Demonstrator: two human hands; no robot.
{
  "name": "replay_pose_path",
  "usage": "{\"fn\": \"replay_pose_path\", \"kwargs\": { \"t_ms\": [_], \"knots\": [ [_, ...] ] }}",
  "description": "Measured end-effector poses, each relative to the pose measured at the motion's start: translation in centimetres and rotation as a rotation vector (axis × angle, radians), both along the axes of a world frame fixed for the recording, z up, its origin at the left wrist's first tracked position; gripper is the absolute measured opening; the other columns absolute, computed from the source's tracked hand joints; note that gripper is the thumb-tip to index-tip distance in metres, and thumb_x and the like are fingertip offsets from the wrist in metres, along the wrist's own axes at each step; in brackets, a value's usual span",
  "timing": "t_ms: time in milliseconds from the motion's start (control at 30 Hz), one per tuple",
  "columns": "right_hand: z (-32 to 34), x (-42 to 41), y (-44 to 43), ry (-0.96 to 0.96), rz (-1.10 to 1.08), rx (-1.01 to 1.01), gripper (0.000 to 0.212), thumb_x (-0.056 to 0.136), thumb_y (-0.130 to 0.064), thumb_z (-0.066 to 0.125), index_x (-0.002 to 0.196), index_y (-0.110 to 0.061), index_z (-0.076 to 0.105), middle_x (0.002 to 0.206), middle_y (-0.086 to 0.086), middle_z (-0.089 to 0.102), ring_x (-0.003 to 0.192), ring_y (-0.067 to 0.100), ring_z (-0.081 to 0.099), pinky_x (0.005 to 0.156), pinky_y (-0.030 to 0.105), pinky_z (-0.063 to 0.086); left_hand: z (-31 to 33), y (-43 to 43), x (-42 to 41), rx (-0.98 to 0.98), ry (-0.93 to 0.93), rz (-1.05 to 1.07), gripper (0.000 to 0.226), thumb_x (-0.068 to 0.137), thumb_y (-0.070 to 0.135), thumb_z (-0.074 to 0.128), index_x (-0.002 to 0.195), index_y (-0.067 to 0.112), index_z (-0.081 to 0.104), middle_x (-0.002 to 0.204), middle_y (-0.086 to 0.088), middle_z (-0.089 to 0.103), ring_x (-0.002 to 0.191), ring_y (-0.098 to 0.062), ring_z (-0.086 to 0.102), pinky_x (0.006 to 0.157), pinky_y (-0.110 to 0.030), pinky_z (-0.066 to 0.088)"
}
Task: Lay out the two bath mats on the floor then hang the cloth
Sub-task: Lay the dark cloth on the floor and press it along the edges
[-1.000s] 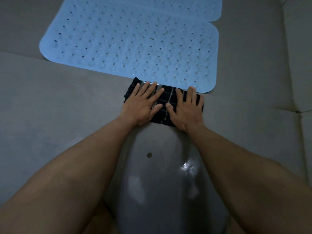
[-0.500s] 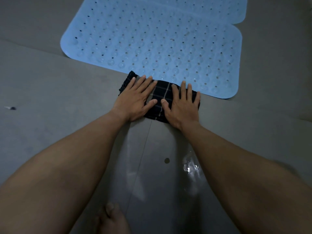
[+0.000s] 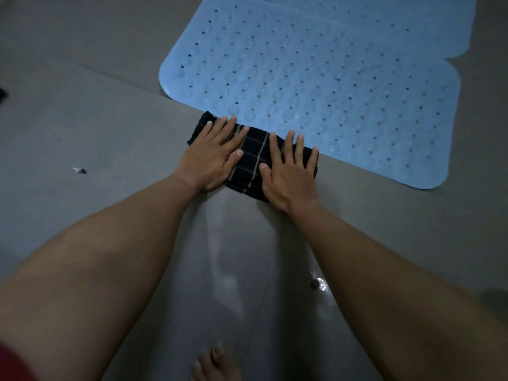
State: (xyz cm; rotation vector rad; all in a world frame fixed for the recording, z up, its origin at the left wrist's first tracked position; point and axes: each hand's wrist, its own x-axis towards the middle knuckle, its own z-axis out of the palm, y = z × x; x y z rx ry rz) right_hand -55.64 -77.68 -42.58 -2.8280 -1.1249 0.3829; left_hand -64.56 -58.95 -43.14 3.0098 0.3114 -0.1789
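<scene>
A dark checked cloth (image 3: 251, 160) lies folded on the grey floor, its far edge against a blue bath mat (image 3: 316, 78). My left hand (image 3: 213, 155) presses flat on the cloth's left part, fingers straight. My right hand (image 3: 290, 169) presses flat on its right part. A second blue bath mat (image 3: 412, 26) lies beyond the first, their edges touching or overlapping at the top right.
A wet, shiny streak (image 3: 228, 270) runs on the floor between my arms. A small dark speck (image 3: 314, 283) sits by my right forearm and a small bit of debris (image 3: 79, 170) lies at the left. A bare foot (image 3: 217, 364) shows at the bottom edge.
Both hands stay flat on the cloth. The view has swung left, so the mats now sit further right, and the foot has come into view.
</scene>
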Motion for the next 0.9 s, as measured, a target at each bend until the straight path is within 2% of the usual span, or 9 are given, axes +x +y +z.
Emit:
{"fn": "replay_pose_path", "kwargs": {
  "t_ms": [100, 200, 367, 500, 700, 900],
  "knots": [
    [0.0, -0.5, 1.9, -0.029, 0.060, 0.003, 0.069, 0.102, -0.052, 0.017, 0.158, -0.014, 0.004, 0.164, 0.019, -0.008, 0.152, 0.033, -0.011, 0.119, 0.059, -0.009, 0.3, 2.4, -0.3, 0.009, 0.011, -0.004, 0.060, 0.103, 0.048, 0.012, 0.159, 0.028, 0.008, 0.167, -0.006, 0.003, 0.153, -0.021, -0.002, 0.124, -0.040, -0.001],
    [-0.1, -1.1, 3.9, -0.050, 0.133, 0.034, 0.073, 0.102, -0.052, 0.015, 0.158, -0.007, 0.006, 0.165, 0.015, -0.005, 0.153, 0.026, -0.009, 0.120, 0.056, -0.008, 0.3, 4.7, -0.8, 0.017, 0.017, -0.004, 0.061, 0.102, 0.050, 0.010, 0.159, 0.029, 0.008, 0.167, -0.006, 0.003, 0.153, -0.020, -0.002, 0.125, -0.041, 0.000],
    [-0.2, -1.5, 6.8, 0.022, 0.319, 0.092, 0.064, 0.103, -0.052, 0.015, 0.159, -0.023, 0.006, 0.166, 0.010, -0.001, 0.153, 0.023, -0.008, 0.121, 0.054, -0.006, 0.2, 9.0, -2.8, 0.032, 0.016, 0.041, 0.060, 0.102, 0.053, 0.009, 0.159, 0.032, 0.008, 0.167, -0.006, 0.001, 0.153, -0.018, -0.005, 0.125, -0.041, 0.001],
    [-0.4, -2.9, 10.9, 0.023, 0.316, 0.083, 0.061, 0.104, -0.048, 0.013, 0.159, -0.024, 0.003, 0.166, 0.009, -0.005, 0.152, 0.023, -0.013, 0.120, 0.054, -0.011, 0.2, 12.6, -4.0, 0.064, 0.038, 0.061, 0.060, 0.102, 0.054, 0.006, 0.158, 0.035, 0.003, 0.166, -0.008, -0.002, 0.153, -0.019, -0.008, 0.124, -0.041, -0.002],
    [0.4, -3.9, 13.4, 0.064, 0.297, -0.053, 0.061, 0.104, -0.048, 0.012, 0.158, -0.025, -0.009, 0.165, 0.011, -0.014, 0.151, 0.025, -0.019, 0.119, 0.057, -0.010, 0.9, 15.3, -4.4, 0.051, 0.106, 0.108, 0.055, 0.102, 0.052, 0.003, 0.154, 0.044, -0.012, 0.165, -0.007, -0.013, 0.152, -0.021, -0.013, 0.123, -0.047, -0.006],
    [2.5, -2.8, 13.7, 0.187, 0.357, -0.122, 0.067, 0.104, -0.054, 0.014, 0.158, -0.022, -0.010, 0.164, 0.010, -0.017, 0.150, 0.023, -0.021, 0.120, 0.050, -0.013, 1.2, 16.0, -4.6, 0.081, 0.140, 0.151, 0.056, 0.100, 0.057, 0.003, 0.151, 0.047, -0.020, 0.164, 0.000, -0.020, 0.150, -0.015, -0.019, 0.116, -0.065, -0.006]
  ]
}}
